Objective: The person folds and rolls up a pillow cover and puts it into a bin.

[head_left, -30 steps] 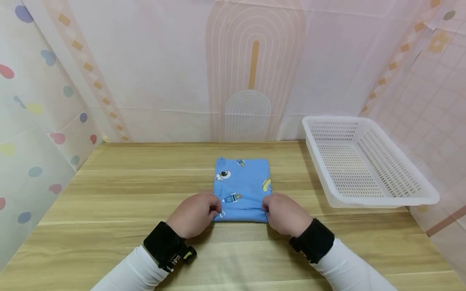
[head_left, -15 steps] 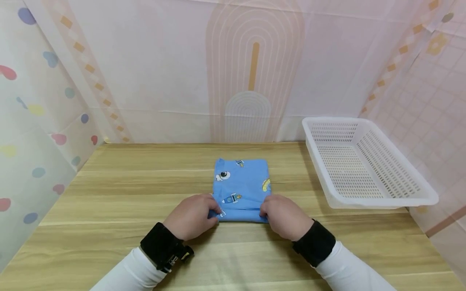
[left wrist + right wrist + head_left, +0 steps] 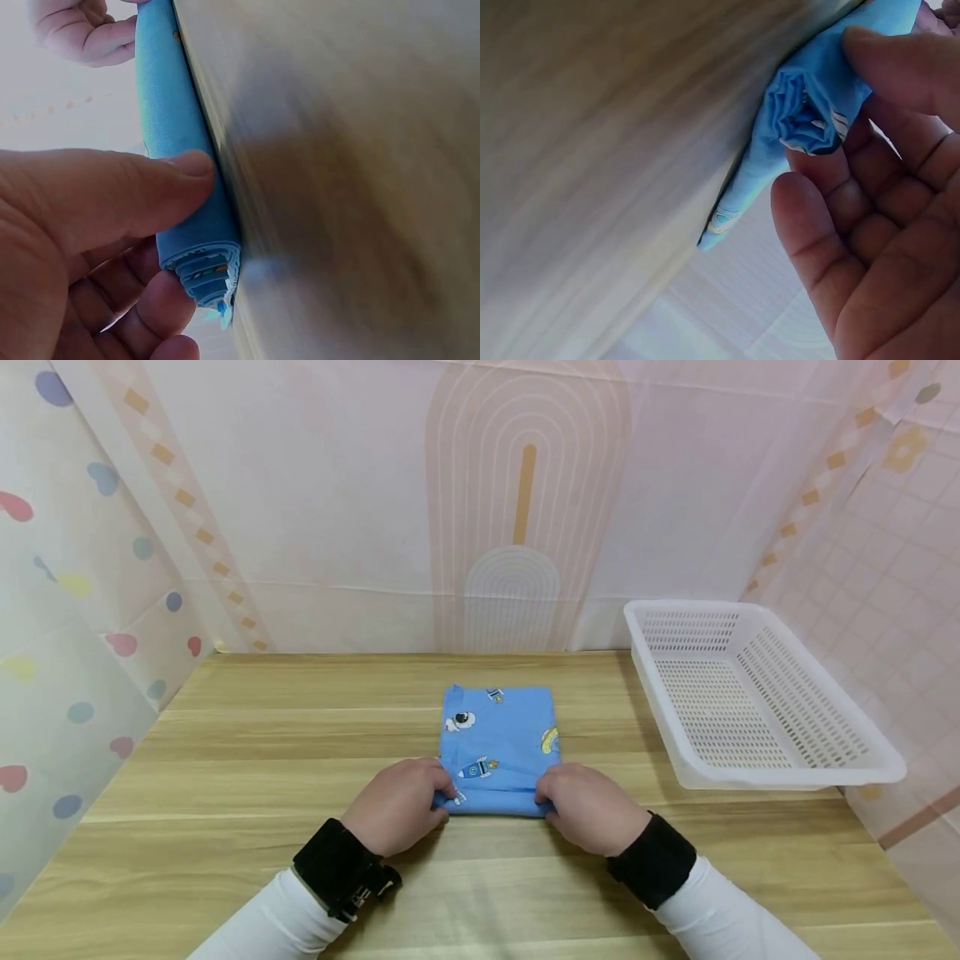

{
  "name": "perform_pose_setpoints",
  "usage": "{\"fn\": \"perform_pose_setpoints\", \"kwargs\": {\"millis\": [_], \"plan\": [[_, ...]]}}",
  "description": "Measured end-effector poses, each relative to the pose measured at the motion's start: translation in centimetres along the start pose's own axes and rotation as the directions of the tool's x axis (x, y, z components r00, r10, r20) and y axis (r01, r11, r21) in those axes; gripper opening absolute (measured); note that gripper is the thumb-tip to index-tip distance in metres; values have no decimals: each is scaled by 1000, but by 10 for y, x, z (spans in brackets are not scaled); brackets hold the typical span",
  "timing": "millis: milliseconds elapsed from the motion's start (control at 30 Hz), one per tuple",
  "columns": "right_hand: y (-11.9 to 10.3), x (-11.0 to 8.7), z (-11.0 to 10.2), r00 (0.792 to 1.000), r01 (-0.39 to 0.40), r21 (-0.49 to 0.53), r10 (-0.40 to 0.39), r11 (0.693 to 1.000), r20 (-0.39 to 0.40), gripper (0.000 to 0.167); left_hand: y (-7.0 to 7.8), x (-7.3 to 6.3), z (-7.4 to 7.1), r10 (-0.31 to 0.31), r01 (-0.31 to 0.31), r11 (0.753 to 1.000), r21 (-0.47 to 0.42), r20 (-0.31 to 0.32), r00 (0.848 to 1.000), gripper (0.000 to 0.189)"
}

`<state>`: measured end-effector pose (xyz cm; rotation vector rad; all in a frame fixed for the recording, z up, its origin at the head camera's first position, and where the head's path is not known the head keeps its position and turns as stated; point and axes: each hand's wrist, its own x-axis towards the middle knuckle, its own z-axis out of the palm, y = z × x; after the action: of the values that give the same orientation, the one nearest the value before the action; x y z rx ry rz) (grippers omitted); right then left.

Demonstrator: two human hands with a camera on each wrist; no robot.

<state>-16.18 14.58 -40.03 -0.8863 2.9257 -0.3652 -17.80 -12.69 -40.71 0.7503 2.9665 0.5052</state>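
Note:
A blue cloth, printed with rockets and an astronaut, lies folded into a rectangle on the wooden table. Its near edge is rolled into a tight roll, whose layered end shows in the left wrist view. My left hand grips the roll's left end, thumb on the near side and fingers over the top. At the other end, my right hand holds the roll between thumb and fingers. The right wrist view shows the spiral of the roll's end, with the flat part of the cloth running beyond it.
A white perforated plastic basket stands at the table's right side. The wooden tabletop ends at a patterned cloth backdrop behind, with more patterned sheeting on both sides.
My left thumb has come round to the near side of the roll, and the left fingers have re-set at its end. The right hand has shifted slightly. The cloth stays nearly in place.

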Motion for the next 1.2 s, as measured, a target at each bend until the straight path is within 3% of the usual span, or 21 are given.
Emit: {"fn": "perform_pose_setpoints", "kwargs": {"millis": [700, 967, 1200], "plan": [[-1, 1, 1, 997, -29, 38, 26, 999, 67, 7, -4, 0, 1, 51, -50, 999, 16, -30, 998, 11], [2, 2, 1, 995, -47, 87, 39, 995, 95, 7, -5, 2, 2, 38, -37, 999, 8, -29, 999, 11], [5, 1, 2, 996, -34, 118, 23, 992, 89, 8, -5, 0, -2, 2, -1, 999, -38, 22, 1000, 8]]}}
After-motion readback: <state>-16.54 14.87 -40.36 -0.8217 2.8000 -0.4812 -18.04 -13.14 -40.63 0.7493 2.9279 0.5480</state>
